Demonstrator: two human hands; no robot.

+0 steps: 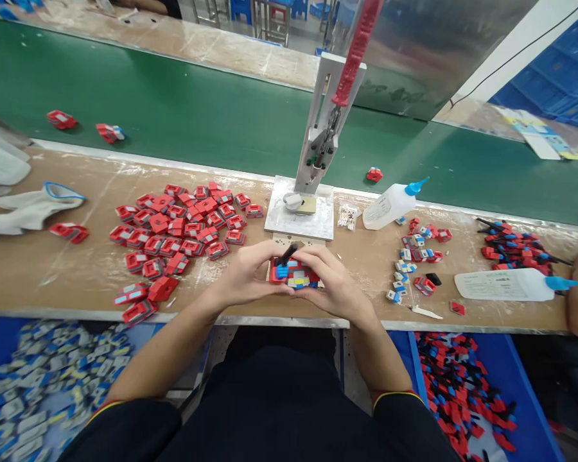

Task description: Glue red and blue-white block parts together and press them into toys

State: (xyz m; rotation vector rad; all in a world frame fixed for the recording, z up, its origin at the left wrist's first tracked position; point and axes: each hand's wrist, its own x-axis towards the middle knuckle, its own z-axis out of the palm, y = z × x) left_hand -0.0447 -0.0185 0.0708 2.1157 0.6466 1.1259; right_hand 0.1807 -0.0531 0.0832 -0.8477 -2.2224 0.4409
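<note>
- The wooden bench (52,269) carries everything; a metal hand press (318,147) stands upright at its far edge, against the green conveyor belt (173,96).
- Left of the press, a heap of red plastic housings (178,234) lies scattered.
- Just in front of the press, the left hand (243,276) and right hand (334,285) curl narrowly round one red toy piece (293,273), fingertips pinching both ends.
- The blocky, glossy piece lies crosswise; its black stick (288,254) slants up toward the press.

Red/blue toy part (293,273), green belt (173,109), blue bin (525,385).
</note>
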